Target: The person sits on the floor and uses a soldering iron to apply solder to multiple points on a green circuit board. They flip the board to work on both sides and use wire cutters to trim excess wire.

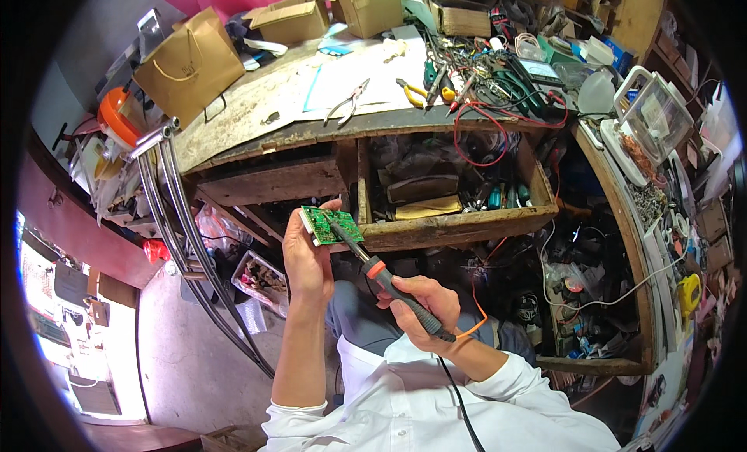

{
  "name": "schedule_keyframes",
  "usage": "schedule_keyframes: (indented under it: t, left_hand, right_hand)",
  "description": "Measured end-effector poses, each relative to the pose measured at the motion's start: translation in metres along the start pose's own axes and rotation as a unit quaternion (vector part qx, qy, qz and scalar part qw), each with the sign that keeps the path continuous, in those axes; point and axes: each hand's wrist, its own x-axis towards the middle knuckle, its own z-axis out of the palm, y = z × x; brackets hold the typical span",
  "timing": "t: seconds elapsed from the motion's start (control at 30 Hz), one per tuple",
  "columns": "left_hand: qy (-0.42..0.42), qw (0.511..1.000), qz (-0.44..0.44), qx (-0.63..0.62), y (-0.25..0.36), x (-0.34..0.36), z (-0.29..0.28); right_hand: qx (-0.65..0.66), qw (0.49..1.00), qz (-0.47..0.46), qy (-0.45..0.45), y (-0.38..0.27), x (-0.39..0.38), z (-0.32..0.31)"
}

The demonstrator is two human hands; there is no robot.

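Note:
A small green circuit board (317,220) is held up by its left edge in my left hand (306,253), above my lap and in front of the drawer. Its soldered side faces me. My right hand (424,308) is wrapped around the dark grey, red-collared handle of a soldering iron (397,292). The iron's metal tip lies over the board's middle; whether it touches a joint I cannot tell. An orange wire and a black cord run near the back end of the handle.
An open wooden drawer (459,218) with tools and bags sits beyond the board. On the bench (241,137) lie pliers (348,102), yellow-handled cutters (411,94), red test leads (459,125) and a brown paper bag (191,66). Bent metal tubes (183,226) stand at left.

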Motion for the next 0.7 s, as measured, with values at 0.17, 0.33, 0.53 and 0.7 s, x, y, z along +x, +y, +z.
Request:
schedule_keyframes:
  t: [0.17, 0.33, 0.53, 0.7]
  left_hand:
    - [-0.002, 1.000, 0.004, -0.001, 0.0003, -0.0002, -0.0003]
    - [0.002, 1.000, 0.009, 0.004, -0.0015, -0.0004, -0.0029]
    - [0.019, 1.000, 0.015, 0.011, -0.0027, -0.0001, -0.0003]
    - [0.008, 1.000, 0.012, 0.006, 0.0016, -0.0027, 0.0026]
  right_hand:
    - [-0.041, 0.998, -0.038, 0.001, 0.0015, 0.0006, 0.0032]
    - [-0.069, 0.996, -0.056, 0.006, -0.0044, 0.0058, 0.0048]
    - [-0.058, 0.997, -0.043, 0.019, -0.0025, 0.0033, 0.0053]
    - [-0.063, 0.997, -0.049, 0.023, -0.0012, 0.0023, 0.0056]
